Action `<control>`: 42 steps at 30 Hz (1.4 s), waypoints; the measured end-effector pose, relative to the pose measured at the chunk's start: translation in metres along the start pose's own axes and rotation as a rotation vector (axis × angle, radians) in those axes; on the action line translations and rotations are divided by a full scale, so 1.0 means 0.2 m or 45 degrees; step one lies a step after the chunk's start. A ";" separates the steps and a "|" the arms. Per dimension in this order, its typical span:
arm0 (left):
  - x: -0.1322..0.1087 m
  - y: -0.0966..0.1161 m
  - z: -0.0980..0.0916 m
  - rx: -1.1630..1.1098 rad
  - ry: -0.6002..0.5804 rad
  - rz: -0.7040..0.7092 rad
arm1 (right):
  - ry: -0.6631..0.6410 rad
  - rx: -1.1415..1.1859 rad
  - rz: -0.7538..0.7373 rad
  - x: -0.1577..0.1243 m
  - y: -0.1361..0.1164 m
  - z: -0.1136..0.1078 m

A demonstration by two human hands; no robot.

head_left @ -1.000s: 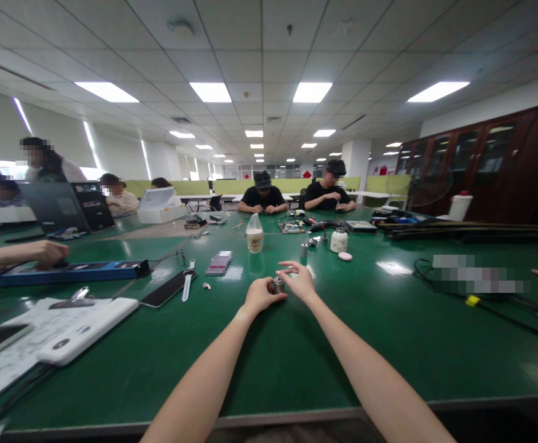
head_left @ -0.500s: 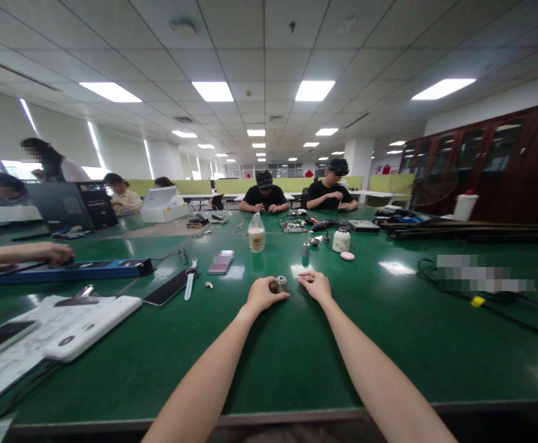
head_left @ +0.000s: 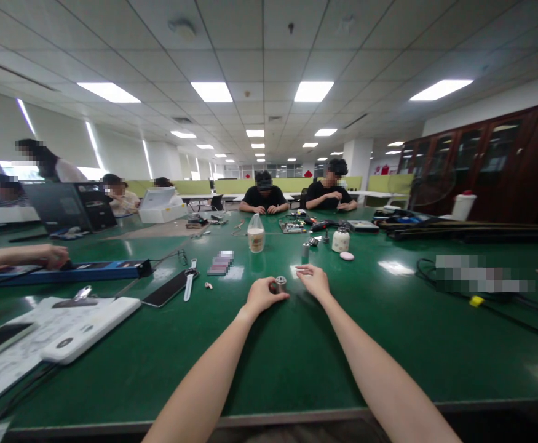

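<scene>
My left hand (head_left: 262, 295) is curled around a small silver metal cylinder (head_left: 281, 285) with a round, hollow-looking top; it stands upright on the green table. My right hand (head_left: 315, 282) is over the table just to the right, its fingers stretched forward and slightly apart. I make out nothing between them. Beyond its fingertips stands a second small silver cylinder (head_left: 305, 250), apart from the hand. Small dark metal parts (head_left: 313, 242) lie beside that one.
A plastic cup in a bag (head_left: 256, 239), a patterned white jar (head_left: 340, 240) and a pink disc (head_left: 347, 256) stand farther back. Left are a watch (head_left: 189, 284), a black phone (head_left: 167, 290) and a white power bank-like device (head_left: 91, 330). A co-worker's hand (head_left: 51, 255) rests by a blue bar.
My right hand has shifted slightly forward and left, towards the second cylinder, with its fingers reaching out more. My left hand keeps its hold on the near cylinder.
</scene>
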State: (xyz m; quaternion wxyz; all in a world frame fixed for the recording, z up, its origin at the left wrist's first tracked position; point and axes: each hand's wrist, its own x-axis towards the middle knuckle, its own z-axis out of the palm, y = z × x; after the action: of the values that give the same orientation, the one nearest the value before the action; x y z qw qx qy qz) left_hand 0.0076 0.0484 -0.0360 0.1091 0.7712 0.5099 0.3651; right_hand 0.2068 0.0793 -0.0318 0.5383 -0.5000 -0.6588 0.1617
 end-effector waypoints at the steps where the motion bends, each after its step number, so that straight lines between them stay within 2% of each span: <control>1: 0.00 0.00 0.00 0.001 -0.001 0.001 | -0.018 0.042 -0.038 0.01 -0.04 0.01; 6: 0.00 -0.01 0.00 0.005 -0.011 -0.010 | -0.131 0.162 -0.240 -0.01 -0.23 0.07; 11: 0.01 -0.02 0.01 0.023 -0.007 -0.003 | -0.165 -0.050 -0.375 -0.06 -0.28 0.09; 15: 0.01 -0.03 0.02 0.006 -0.004 0.023 | -0.162 -0.134 -0.381 -0.06 -0.28 0.08; 26: 0.01 -0.02 0.01 0.008 -0.004 0.034 | -0.222 -0.089 -0.323 -0.06 -0.25 0.09; 29: 0.01 -0.02 0.01 0.010 -0.007 0.024 | -0.121 -0.127 -0.257 -0.07 -0.27 0.08; 33: 0.00 -0.01 0.00 0.008 -0.011 0.020 | 0.043 -0.138 -0.079 -0.06 -0.31 0.05; 36: 0.00 0.00 0.00 0.016 -0.007 0.007 | 0.085 -0.113 -0.055 -0.06 -0.32 0.04; 42: 0.01 -0.01 0.00 -0.007 -0.018 0.010 | -0.106 -0.141 -0.188 -0.09 -0.30 0.07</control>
State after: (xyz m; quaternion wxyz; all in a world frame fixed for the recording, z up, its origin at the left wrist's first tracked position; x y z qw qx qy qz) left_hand 0.0072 0.0505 -0.0372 0.1133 0.7756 0.5050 0.3613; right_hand 0.1638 0.0414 -0.0022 0.4923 -0.4721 -0.7236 0.1055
